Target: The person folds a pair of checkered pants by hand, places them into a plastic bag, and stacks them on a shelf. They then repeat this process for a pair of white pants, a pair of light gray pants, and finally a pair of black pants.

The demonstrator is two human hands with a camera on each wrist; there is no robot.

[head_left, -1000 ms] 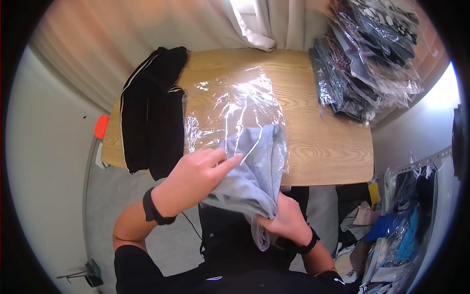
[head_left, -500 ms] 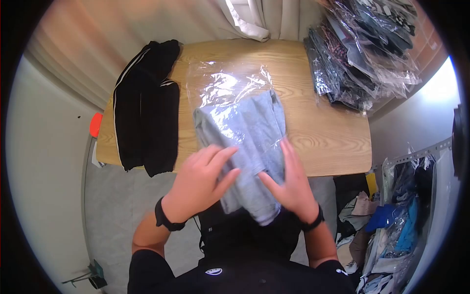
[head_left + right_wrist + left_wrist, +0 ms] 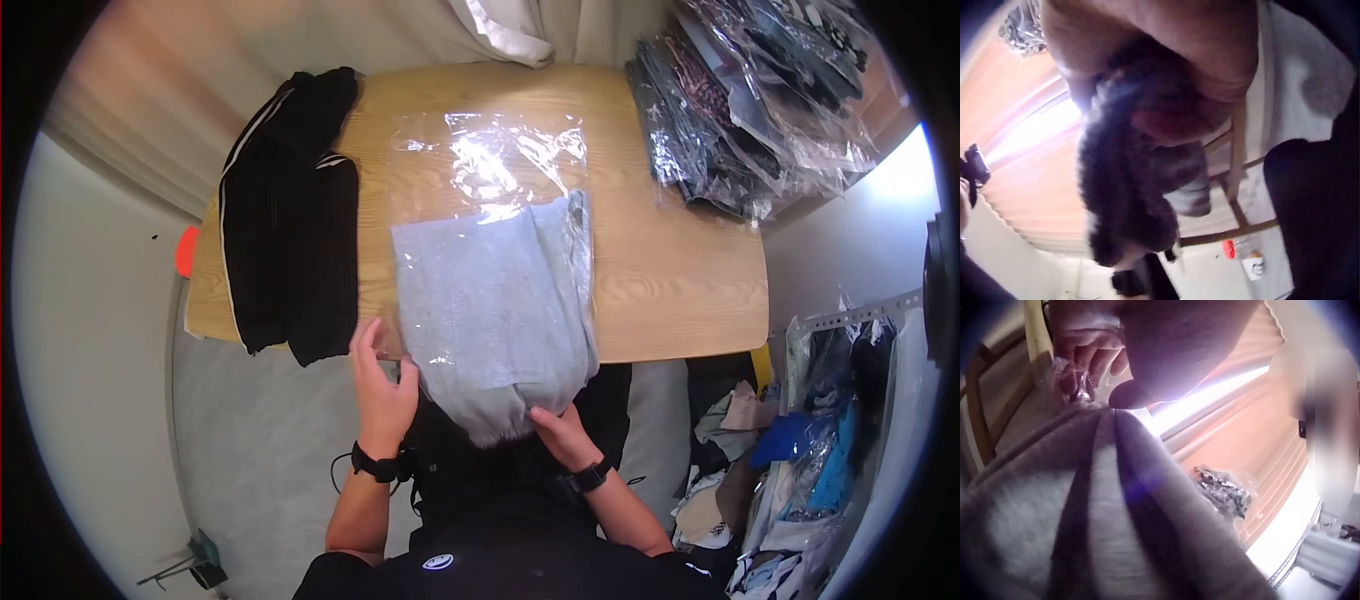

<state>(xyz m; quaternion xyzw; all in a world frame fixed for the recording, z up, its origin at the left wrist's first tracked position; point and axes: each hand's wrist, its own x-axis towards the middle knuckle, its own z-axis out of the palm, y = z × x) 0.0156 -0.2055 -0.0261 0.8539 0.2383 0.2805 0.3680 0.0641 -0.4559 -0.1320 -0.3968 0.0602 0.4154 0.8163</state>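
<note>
A light grey folded garment (image 3: 480,300) lies mostly inside a clear plastic bag (image 3: 490,160). Its gathered lower end sticks out of the bag and overhangs the table's near edge. At that end my right hand (image 3: 568,440) grips the garment, thumb on top and fingers underneath. In the right wrist view the bunched fabric (image 3: 1125,162) hangs from that hand. Along the bag's left side, my left hand (image 3: 385,400) holds the plastic edge. The left wrist view shows glinting film at its curled fingers (image 3: 1094,359), beside the grey cloth.
Black trousers (image 3: 290,220) with white stripes lie on the left of the wooden table (image 3: 680,290). A pile of bagged clothes (image 3: 740,120) occupies the back right corner. More clothes (image 3: 800,450) fill a rack at the lower right. A curtain (image 3: 250,60) hangs behind the table.
The grey garment has gone further into the bag and now lies flatter and wider. My left hand has moved from atop it to the bag's left edge; the right hand holds its near end.
</note>
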